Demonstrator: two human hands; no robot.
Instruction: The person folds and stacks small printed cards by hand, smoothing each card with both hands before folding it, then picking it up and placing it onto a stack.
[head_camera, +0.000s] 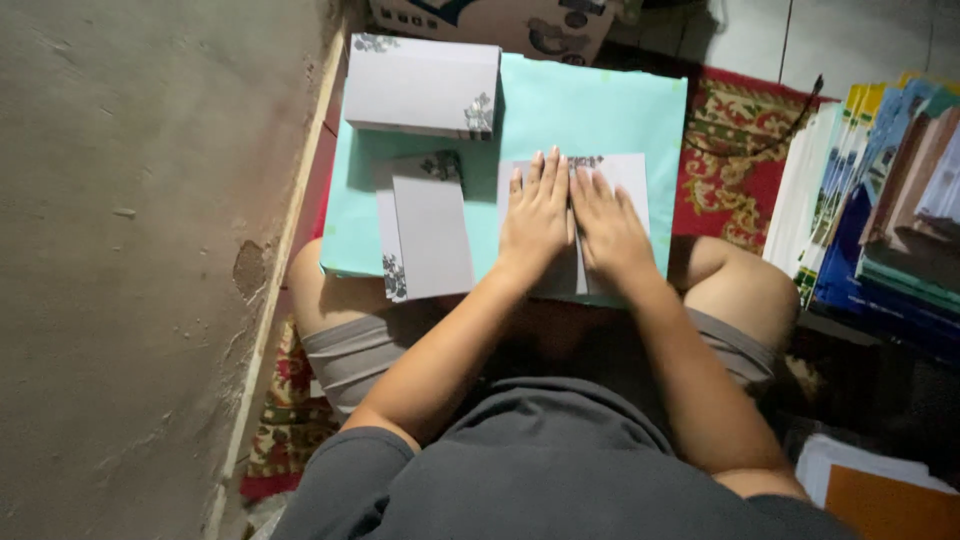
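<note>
- While the person sits cross-legged on the floor, a large turquoise sheet lies across the lap and knees as a working surface.
- The left hand lies flat, fingers stretched out and close together, pressing down on a pale grey card; it grips nothing.
- The right hand lies flat just beside it, thumbs nearly touching, palm down on the same card, holding nothing.
- The card sits on the right half of the turquoise sheet, a dark floral print at its top edge between the fingertips.
- A small pile of grey cards lies to the left of the hands, apart from them.
- A taller stack of grey cards rests at the sheet's far left corner.
- Coloured folders stand at the right, beside a red patterned rug.
- A bare concrete wall fills the left.
</note>
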